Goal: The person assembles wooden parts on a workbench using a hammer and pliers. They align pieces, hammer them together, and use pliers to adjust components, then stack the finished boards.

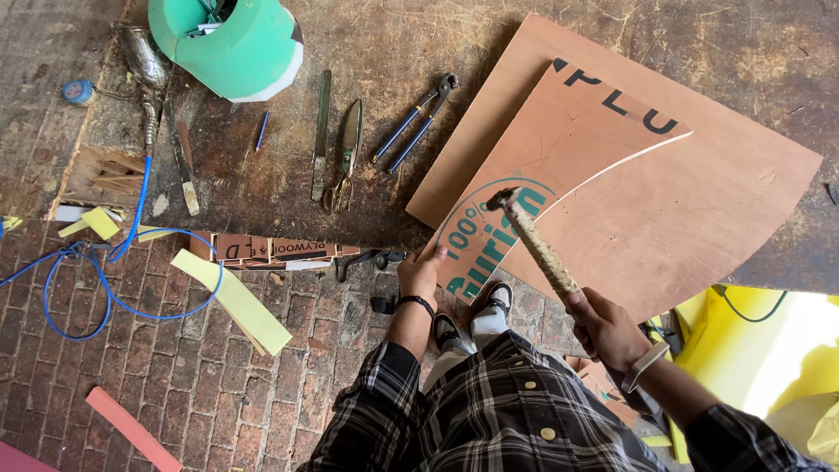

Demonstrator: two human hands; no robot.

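The large plywood sheet (699, 201) runs past the scarred workbench (367, 44) edge, its near corner hidden behind the smaller curved-cut panel (568, 149) lying on it. Brick floor (175, 367) below. The right hand (607, 328) grips a rope-wrapped hammer (533, 240), raised over the panel; the left hand (419, 271) clasps the panel's lower edge, fingertips tucked out of sight.

green bucket (229, 44): top cut by frame edge | its contents: perhaps tools, unclear | blue cable (105, 297): runs off left
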